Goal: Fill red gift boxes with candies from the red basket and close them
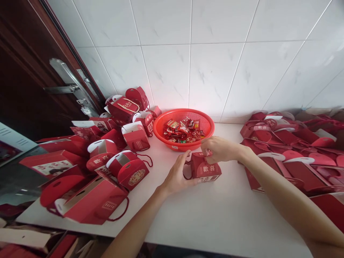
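A small red gift box (pixel 206 169) with pale lettering sits on the white table in front of the red basket. My left hand (pixel 179 174) is wrapped round the box's left side, thumb and fingers against it, with a dark red cord loop beside the fingers. Bent fingers of my right hand (pixel 215 149) press on the top of the same box. Just behind stands a red plastic basket (pixel 156 131) holding several wrapped sweets (pixel 185 129).
Several red boxes (pixel 91 204) with cord handles and open tops crowd the table's left side. More flattened or folded red boxes (pixel 303 173) lie in rows at the right. A tiled wall (pixel 215 71) stands behind; a dark door (pixel 24 64) is at the left.
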### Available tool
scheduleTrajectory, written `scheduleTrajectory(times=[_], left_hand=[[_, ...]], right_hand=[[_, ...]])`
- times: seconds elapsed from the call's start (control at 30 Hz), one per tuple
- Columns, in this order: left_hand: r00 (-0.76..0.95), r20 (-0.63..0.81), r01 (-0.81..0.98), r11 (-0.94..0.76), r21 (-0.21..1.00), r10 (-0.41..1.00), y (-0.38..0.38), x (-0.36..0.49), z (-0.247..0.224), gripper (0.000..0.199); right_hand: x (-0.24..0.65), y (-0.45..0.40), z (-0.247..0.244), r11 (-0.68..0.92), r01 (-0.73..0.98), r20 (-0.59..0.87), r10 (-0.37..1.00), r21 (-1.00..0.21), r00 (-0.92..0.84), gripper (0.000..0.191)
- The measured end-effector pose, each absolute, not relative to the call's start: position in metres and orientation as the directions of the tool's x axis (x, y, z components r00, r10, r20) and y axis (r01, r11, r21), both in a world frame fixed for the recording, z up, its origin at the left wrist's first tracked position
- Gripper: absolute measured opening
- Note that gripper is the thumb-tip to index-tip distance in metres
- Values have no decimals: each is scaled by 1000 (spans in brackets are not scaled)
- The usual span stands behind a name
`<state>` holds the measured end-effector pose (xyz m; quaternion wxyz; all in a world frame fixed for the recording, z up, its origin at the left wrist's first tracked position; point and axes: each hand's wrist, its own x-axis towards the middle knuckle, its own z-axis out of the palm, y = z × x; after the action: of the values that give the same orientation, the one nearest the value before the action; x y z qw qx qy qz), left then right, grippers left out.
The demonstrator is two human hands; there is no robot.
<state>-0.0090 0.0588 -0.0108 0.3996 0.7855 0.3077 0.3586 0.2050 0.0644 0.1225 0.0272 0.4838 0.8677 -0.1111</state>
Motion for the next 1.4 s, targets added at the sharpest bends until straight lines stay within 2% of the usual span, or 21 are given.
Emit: scheduleTrajectory(times=[0.23,0.5,0.73,0.87,1.03,1.4], left_hand=[[591,315,112,-462,880,743,57,-6,-8,99],[588,286,100,-420,902,757,56,-5,-6,96],[587,326,100,-467,879,741,56,-5,-6,88],[590,314,103,-456,884,743,56,-4,-5,86],[592,299,116,-446,887,748,56,-4,-5,84],[592,306,122,-459,880,745,57,-5,-10,90]], right_hand=[[204,63,120,497,839,-117,841,-222,-529,6],[213,64,115,460,775,-79,837,-433,-541,4],[217,65,117,482,719,-51,812,-500,-581,8],[217,65,117,464,739,-88,816,-489,-571,10],[215,66,115,434,810,-186,825,-395,-533,18],[205,70,110,477,818,-224,801,-322,-556,6]])
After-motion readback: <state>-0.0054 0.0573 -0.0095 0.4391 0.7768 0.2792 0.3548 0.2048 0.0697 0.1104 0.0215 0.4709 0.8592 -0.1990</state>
